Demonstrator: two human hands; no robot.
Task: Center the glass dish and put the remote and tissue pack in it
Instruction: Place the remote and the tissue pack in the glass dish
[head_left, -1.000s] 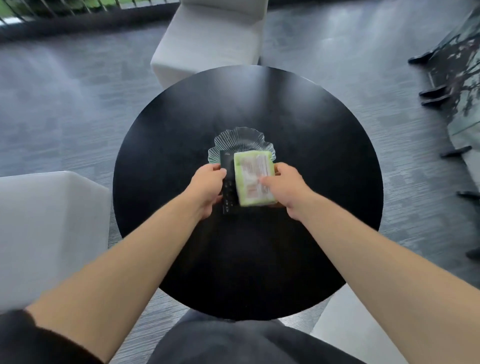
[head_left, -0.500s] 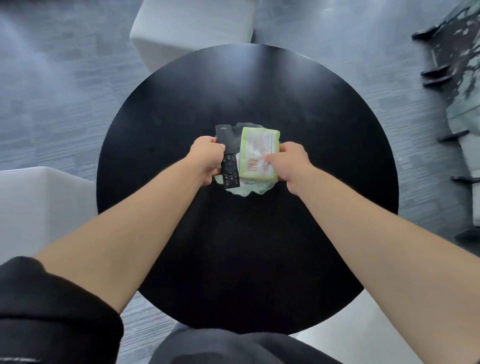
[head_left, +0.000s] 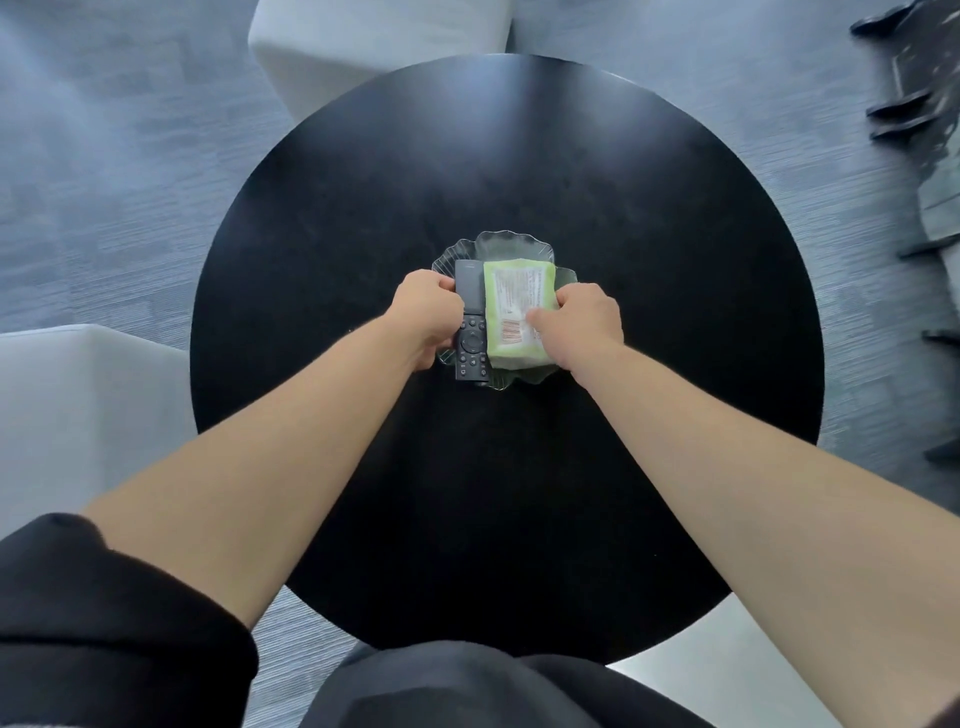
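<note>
The left hand (head_left: 423, 312) is curled closed on the left edge of the black remote (head_left: 470, 325), its fingers wrapped against the upper half while the button end extends below the knuckles. The right hand (head_left: 584, 322) is closed on the right side of the green tissue pack (head_left: 517, 312), thumb lying across the printed label near the barcode. Remote and pack lie side by side, touching, between the two sets of fingers. Under both sits the scalloped glass dish (head_left: 506, 244), its rim showing beyond the fingertips, near the middle of the round black table (head_left: 519, 156).
</note>
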